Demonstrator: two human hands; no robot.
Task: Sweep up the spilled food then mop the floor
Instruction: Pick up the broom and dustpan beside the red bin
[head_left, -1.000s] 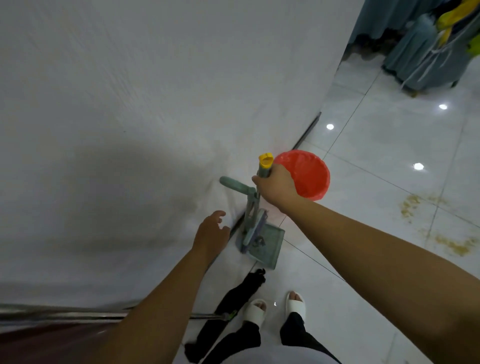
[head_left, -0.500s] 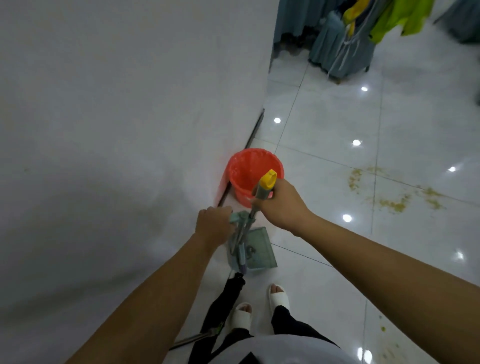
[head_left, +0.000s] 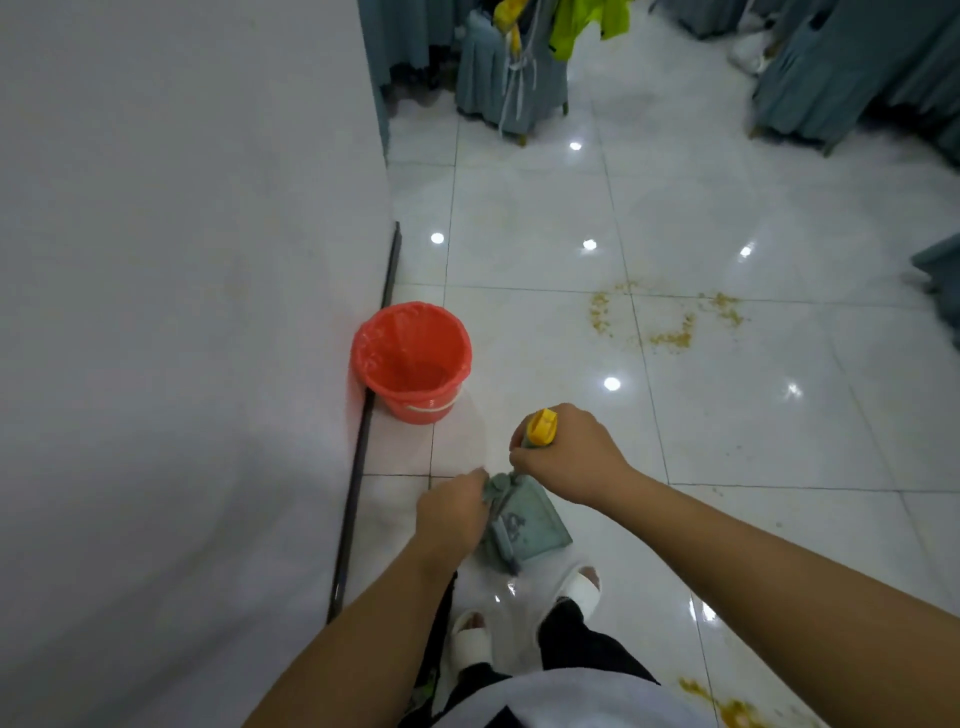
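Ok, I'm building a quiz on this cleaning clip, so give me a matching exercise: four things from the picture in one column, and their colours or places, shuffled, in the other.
Things:
1. bucket
2. dustpan
3. spilled food
4. handle tip

Descriptions:
A. yellow, sticking out above the right hand
B. red, on the floor beside the wall
C. grey-green, between the two hands, its handle in the left hand
D. scattered on the tiles, ahead and to the right

Pairs: 1-B, 2-C, 3-D, 4-A

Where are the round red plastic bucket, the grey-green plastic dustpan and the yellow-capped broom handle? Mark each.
Round red plastic bucket (head_left: 435, 402): head view, front outer wall.
Grey-green plastic dustpan (head_left: 537, 525): head view, flat pan face.
Yellow-capped broom handle (head_left: 542, 425): head view, yellow cap above the fist.
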